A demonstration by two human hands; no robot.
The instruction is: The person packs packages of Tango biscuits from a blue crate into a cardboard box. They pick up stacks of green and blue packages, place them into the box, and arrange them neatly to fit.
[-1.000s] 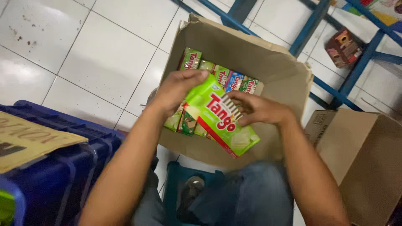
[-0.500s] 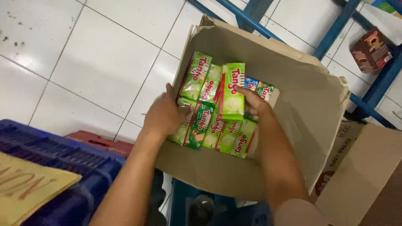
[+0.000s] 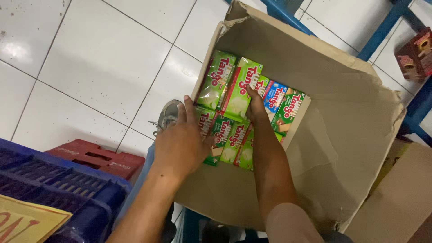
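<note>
An open cardboard box (image 3: 342,117) stands tilted on the floor. Its left side is packed with several green wafer packets, plus a blue one (image 3: 274,96) and a dark green one (image 3: 288,112). My left hand (image 3: 180,144) grips the box's left wall, thumb pointing up along the rim. My right hand (image 3: 256,108) reaches inside, fingertips tucked at the right edge of a light green wafer packet (image 3: 240,85) lying flat in the back row. The right half of the box shows bare cardboard.
A blue plastic crate (image 3: 58,189) with a yellowish cardboard sign (image 3: 27,222) sits at the lower left, a red crate (image 3: 96,157) beside it. A grey shoe (image 3: 168,117) touches the box. Blue rack legs (image 3: 382,27), a small brown carton (image 3: 416,51) and another cardboard box (image 3: 400,202) stand right.
The light green packet went from my two hands down into the box's back row. My left hand moved to the box's left wall. The view shifted closer over the box.
</note>
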